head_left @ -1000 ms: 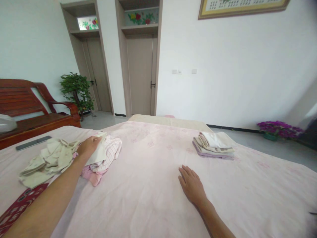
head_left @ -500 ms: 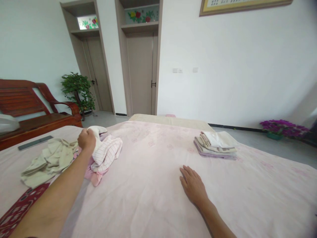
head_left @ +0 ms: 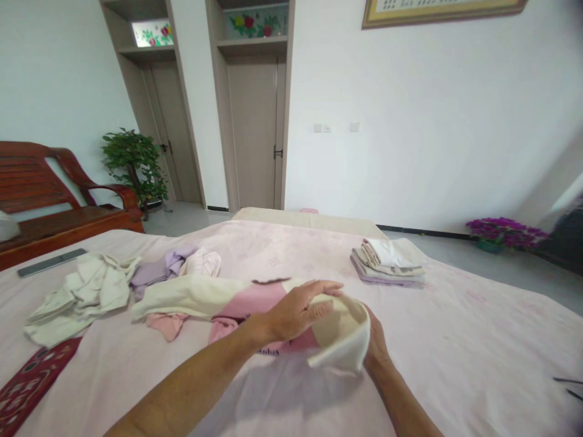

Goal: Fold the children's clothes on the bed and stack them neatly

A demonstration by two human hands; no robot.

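Observation:
A pink and cream long-sleeved top [head_left: 255,298] with dark lettering stretches across the bed in front of me. My left hand [head_left: 298,311] lies over it, fingers stretched out and thumb apart. Behind the top's raised, curled cream end is my right hand [head_left: 376,343]; the cloth hides its fingers. To the left lie a crumpled cream garment [head_left: 91,288], a purple cloth [head_left: 164,267] and a striped garment [head_left: 204,262]. A small pink piece of cloth [head_left: 167,325] shows below the top's sleeve. Folded clothes [head_left: 387,264] are stacked at the right.
A pale pink sheet [head_left: 455,358] covers the bed. A phone-like dark flat object [head_left: 52,263] and a red patterned cloth [head_left: 39,379] lie at the left. Beyond are a wooden bench [head_left: 68,209], a potted plant [head_left: 134,164] and purple flowers [head_left: 505,232].
My left hand has moved right from the crumpled pile, and the pink and cream top is now spread out from there. My right hand has lifted off the sheet to the top's end.

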